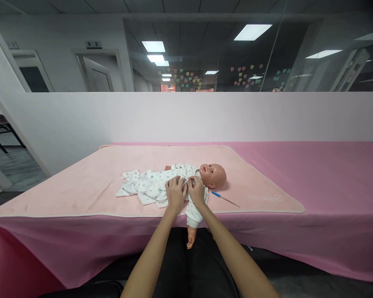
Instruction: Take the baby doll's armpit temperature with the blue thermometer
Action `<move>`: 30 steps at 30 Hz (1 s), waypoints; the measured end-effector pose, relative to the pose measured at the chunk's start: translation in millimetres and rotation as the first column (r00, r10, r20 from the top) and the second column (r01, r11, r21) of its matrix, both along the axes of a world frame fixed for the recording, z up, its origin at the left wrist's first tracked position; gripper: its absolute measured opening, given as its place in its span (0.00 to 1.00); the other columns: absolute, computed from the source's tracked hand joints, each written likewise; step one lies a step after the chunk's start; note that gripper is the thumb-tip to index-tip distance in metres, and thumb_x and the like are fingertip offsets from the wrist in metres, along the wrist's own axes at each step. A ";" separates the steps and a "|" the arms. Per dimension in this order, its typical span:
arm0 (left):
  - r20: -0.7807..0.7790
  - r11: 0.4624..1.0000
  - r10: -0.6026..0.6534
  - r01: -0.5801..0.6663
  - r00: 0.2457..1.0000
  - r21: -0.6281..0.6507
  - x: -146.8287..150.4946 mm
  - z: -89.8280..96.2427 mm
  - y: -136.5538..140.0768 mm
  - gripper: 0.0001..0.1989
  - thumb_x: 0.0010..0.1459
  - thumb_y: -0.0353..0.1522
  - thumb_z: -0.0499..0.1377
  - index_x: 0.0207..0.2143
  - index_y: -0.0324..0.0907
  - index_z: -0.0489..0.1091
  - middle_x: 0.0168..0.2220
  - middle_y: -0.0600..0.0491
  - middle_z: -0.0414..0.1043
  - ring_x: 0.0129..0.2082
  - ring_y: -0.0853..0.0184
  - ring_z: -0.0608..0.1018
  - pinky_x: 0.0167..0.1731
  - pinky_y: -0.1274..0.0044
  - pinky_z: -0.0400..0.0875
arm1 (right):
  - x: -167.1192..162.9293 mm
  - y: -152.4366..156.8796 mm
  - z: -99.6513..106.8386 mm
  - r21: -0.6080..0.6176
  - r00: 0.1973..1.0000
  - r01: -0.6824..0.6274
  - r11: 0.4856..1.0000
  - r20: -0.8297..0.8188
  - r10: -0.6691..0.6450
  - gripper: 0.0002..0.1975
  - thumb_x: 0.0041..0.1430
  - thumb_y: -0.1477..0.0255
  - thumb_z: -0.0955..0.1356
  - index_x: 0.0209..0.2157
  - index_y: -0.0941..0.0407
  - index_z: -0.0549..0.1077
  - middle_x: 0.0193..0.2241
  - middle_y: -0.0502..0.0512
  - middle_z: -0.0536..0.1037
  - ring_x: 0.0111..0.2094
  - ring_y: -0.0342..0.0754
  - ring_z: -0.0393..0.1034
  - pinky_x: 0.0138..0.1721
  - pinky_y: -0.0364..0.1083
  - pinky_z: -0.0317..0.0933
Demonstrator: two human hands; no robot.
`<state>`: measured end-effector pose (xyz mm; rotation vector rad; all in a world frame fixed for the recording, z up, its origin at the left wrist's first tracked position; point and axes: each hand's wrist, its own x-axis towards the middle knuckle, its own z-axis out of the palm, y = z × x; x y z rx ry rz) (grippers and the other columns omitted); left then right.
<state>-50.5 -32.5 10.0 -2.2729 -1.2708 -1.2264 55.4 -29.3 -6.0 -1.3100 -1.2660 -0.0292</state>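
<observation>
A baby doll lies on its back with its head to the right, dressed in white printed baby clothes. My left hand is closed at the chest of the clothes, its fingertips pinching the white cloth. Right beside it, my right hand pinches the cloth just below the doll's neck. The fingertips of both hands almost meet, and exactly which edge they grip is too small to tell. One doll arm hangs over the table's front edge, between my forearms.
A peach blanket lies under the doll on a table with a pink cloth. Near the doll's head is a thin stick with a blue end. A white wall with glass above stands behind the table; a stool is far left.
</observation>
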 end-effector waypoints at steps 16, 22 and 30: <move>0.003 1.000 0.003 -0.003 1.000 -0.004 0.6 -4.6 5.4 0.09 0.60 0.32 0.49 0.38 0.43 0.67 0.42 0.48 0.67 0.43 0.62 0.68 0.43 0.68 0.58 | -3.3 -4.8 4.5 -0.029 0.998 -0.006 1.000 0.067 0.008 0.09 0.51 0.75 0.60 0.28 0.55 0.71 0.30 0.52 0.71 0.31 0.44 0.65 0.34 0.42 0.58; 0.032 1.000 -0.020 0.021 0.999 -0.017 0.4 -4.7 5.2 0.09 0.60 0.31 0.49 0.38 0.43 0.68 0.41 0.48 0.67 0.42 0.62 0.68 0.43 0.68 0.58 | -2.5 -3.3 4.0 -0.049 0.999 -0.014 0.999 0.049 0.017 0.08 0.52 0.75 0.60 0.26 0.56 0.69 0.29 0.51 0.70 0.28 0.43 0.63 0.32 0.42 0.57; 0.115 0.992 -0.086 0.095 0.990 -0.080 -2.1 -4.2 5.3 0.08 0.58 0.29 0.51 0.38 0.43 0.68 0.41 0.49 0.67 0.43 0.62 0.68 0.43 0.68 0.59 | -1.8 -2.8 4.2 -0.058 0.998 -0.006 0.998 0.056 0.010 0.06 0.52 0.74 0.60 0.25 0.56 0.68 0.28 0.50 0.69 0.28 0.42 0.62 0.32 0.42 0.56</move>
